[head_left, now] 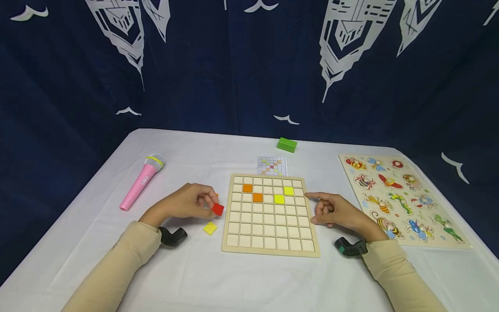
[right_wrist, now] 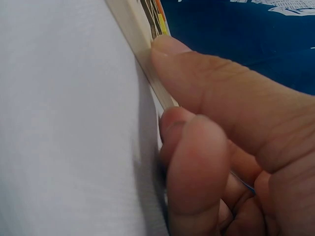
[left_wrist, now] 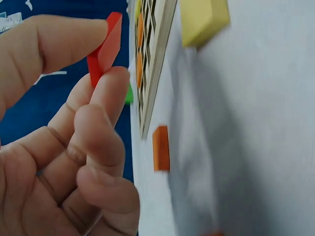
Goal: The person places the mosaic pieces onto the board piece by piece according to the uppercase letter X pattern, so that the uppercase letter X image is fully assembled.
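My left hand (head_left: 187, 201) pinches a red square tile (head_left: 218, 209) between thumb and forefinger, just left of the wooden grid board (head_left: 270, 252). The left wrist view shows the red tile (left_wrist: 109, 44) tilted and raised off the cloth. On the board lie two orange tiles (head_left: 247, 188) and two yellow tiles (head_left: 279, 199). Against the board's right edge, my right hand (head_left: 335, 211) rests its thumb and outstretched forefinger. Its thumb touches the rim (right_wrist: 140, 49) in the right wrist view, with the other fingers bent. A loose yellow tile (head_left: 210, 228) and an orange tile (left_wrist: 161, 148) lie by my left hand.
Behind the board is a small printed pattern card (head_left: 271, 165), with a green block (head_left: 286, 144) farther back. A pink toy microphone (head_left: 141, 182) lies at the left. An insect picture puzzle board (head_left: 405, 201) occupies the right side, close to my right forearm.
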Demonstrator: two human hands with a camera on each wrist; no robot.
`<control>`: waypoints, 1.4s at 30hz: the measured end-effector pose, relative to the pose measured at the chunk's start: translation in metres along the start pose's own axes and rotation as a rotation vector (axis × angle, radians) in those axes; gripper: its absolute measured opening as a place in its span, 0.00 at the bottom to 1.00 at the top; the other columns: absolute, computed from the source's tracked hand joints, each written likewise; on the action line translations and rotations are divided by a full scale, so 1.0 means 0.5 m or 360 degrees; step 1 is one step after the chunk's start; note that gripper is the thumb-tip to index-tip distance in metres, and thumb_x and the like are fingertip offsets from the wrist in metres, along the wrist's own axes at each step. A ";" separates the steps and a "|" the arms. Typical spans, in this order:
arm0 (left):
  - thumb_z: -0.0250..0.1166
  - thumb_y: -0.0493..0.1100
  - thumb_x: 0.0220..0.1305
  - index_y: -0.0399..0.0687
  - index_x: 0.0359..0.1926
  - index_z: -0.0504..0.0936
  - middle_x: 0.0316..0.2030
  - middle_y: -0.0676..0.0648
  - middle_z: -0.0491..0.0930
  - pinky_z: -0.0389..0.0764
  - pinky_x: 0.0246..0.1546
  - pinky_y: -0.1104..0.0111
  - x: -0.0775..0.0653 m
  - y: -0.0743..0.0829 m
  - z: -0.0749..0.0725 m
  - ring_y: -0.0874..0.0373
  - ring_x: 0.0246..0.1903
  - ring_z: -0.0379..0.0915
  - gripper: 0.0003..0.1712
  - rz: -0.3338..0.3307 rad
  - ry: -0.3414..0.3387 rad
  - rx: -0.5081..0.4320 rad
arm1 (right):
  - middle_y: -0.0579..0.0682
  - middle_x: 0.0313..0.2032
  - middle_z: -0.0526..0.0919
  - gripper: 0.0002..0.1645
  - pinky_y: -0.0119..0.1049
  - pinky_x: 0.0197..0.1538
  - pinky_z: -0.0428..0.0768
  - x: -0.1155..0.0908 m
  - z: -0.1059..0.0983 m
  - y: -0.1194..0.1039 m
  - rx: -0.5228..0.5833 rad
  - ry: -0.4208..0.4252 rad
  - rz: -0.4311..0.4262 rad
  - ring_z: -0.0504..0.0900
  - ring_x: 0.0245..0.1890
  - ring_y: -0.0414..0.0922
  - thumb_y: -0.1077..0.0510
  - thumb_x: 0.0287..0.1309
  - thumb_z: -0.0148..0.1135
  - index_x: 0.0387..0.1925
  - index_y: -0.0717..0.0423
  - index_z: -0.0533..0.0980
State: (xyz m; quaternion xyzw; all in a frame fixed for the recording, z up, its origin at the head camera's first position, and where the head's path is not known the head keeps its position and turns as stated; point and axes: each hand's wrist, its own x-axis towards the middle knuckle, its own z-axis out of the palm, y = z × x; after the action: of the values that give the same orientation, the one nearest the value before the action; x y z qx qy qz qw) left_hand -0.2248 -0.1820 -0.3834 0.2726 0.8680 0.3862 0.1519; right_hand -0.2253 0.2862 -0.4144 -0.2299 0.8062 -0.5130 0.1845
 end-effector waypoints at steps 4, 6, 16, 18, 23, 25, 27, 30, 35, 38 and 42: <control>0.77 0.39 0.56 0.45 0.43 0.86 0.33 0.54 0.86 0.71 0.32 0.72 0.007 0.007 0.010 0.58 0.27 0.72 0.14 -0.0015 0.0013 -0.0057 | 0.49 0.31 0.81 0.46 0.30 0.25 0.75 -0.002 0.000 -0.002 0.0004 0.0003 0.0003 0.72 0.23 0.36 0.70 0.62 0.75 0.75 0.80 0.62; 0.77 0.39 0.56 0.44 0.44 0.86 0.34 0.54 0.85 0.70 0.31 0.72 0.011 0.009 0.017 0.58 0.27 0.71 0.14 -0.0016 0.0023 -0.0078 | 0.49 0.31 0.81 0.46 0.30 0.26 0.75 -0.002 0.000 -0.003 0.0006 0.0003 0.0008 0.72 0.23 0.36 0.69 0.62 0.75 0.75 0.80 0.62; 0.75 0.39 0.62 0.44 0.48 0.84 0.34 0.55 0.86 0.68 0.30 0.71 0.037 0.034 0.048 0.60 0.24 0.68 0.15 0.0004 0.0061 -0.0087 | 0.49 0.31 0.80 0.46 0.30 0.26 0.74 -0.004 0.003 -0.004 0.0008 0.0008 0.0007 0.71 0.23 0.35 0.70 0.62 0.75 0.74 0.80 0.62; 0.76 0.40 0.62 0.44 0.48 0.83 0.34 0.55 0.86 0.69 0.31 0.71 0.042 0.042 0.053 0.61 0.24 0.68 0.15 -0.0005 0.0064 -0.0076 | 0.49 0.31 0.80 0.45 0.30 0.26 0.74 -0.003 0.003 -0.004 0.0012 0.0005 0.0000 0.71 0.23 0.35 0.70 0.62 0.75 0.74 0.80 0.62; 0.76 0.41 0.63 0.45 0.49 0.83 0.34 0.56 0.86 0.70 0.33 0.69 0.058 0.054 0.066 0.61 0.23 0.68 0.16 -0.0023 0.0058 -0.0068 | 0.49 0.31 0.80 0.45 0.30 0.26 0.74 -0.003 0.003 -0.005 0.0014 0.0005 0.0003 0.71 0.23 0.35 0.70 0.62 0.75 0.74 0.80 0.62; 0.76 0.41 0.64 0.44 0.50 0.83 0.34 0.56 0.86 0.69 0.33 0.69 0.064 0.060 0.069 0.61 0.23 0.68 0.16 -0.0020 0.0046 -0.0078 | 0.49 0.31 0.81 0.46 0.30 0.26 0.74 -0.003 0.003 -0.005 0.0014 0.0006 0.0005 0.72 0.23 0.35 0.69 0.62 0.75 0.74 0.80 0.62; 0.76 0.42 0.64 0.44 0.51 0.83 0.34 0.56 0.86 0.68 0.31 0.68 0.071 0.065 0.073 0.60 0.22 0.67 0.17 -0.0020 0.0028 -0.0092 | 0.49 0.31 0.81 0.46 0.29 0.26 0.74 -0.002 0.003 -0.005 0.0016 0.0007 0.0003 0.72 0.23 0.35 0.70 0.62 0.75 0.74 0.80 0.62; 0.76 0.44 0.64 0.44 0.51 0.83 0.35 0.56 0.86 0.68 0.34 0.68 0.080 0.076 0.078 0.60 0.23 0.68 0.18 -0.0034 0.0009 -0.0105 | 0.48 0.31 0.81 0.45 0.29 0.26 0.74 -0.002 0.003 -0.005 0.0019 0.0006 -0.0006 0.72 0.23 0.35 0.70 0.62 0.75 0.74 0.80 0.62; 0.77 0.46 0.65 0.45 0.53 0.84 0.35 0.57 0.86 0.70 0.36 0.66 0.100 0.089 0.087 0.61 0.24 0.69 0.19 -0.0033 0.0006 -0.0051 | 0.48 0.31 0.81 0.45 0.29 0.26 0.75 -0.002 0.002 -0.004 0.0023 0.0007 -0.0010 0.72 0.23 0.35 0.70 0.62 0.75 0.74 0.80 0.63; 0.77 0.45 0.65 0.44 0.53 0.84 0.35 0.57 0.87 0.72 0.36 0.66 0.112 0.096 0.092 0.61 0.24 0.70 0.19 -0.0035 0.0013 0.0008 | 0.48 0.31 0.80 0.45 0.30 0.26 0.75 -0.002 0.002 -0.004 0.0020 0.0008 -0.0004 0.72 0.23 0.35 0.70 0.62 0.75 0.74 0.80 0.63; 0.77 0.47 0.65 0.46 0.52 0.85 0.36 0.58 0.88 0.75 0.40 0.66 0.127 0.107 0.098 0.61 0.29 0.75 0.19 -0.0069 0.0016 0.0084 | 0.48 0.31 0.80 0.45 0.30 0.26 0.75 -0.002 0.003 -0.004 0.0013 0.0004 -0.0007 0.72 0.23 0.36 0.70 0.62 0.75 0.74 0.80 0.63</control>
State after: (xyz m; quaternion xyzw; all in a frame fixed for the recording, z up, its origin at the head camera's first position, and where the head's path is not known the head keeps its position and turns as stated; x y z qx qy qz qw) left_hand -0.2338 -0.0859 -0.3786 0.2558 0.8844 0.3611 0.1487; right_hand -0.2233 0.2850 -0.4129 -0.2303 0.8038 -0.5170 0.1831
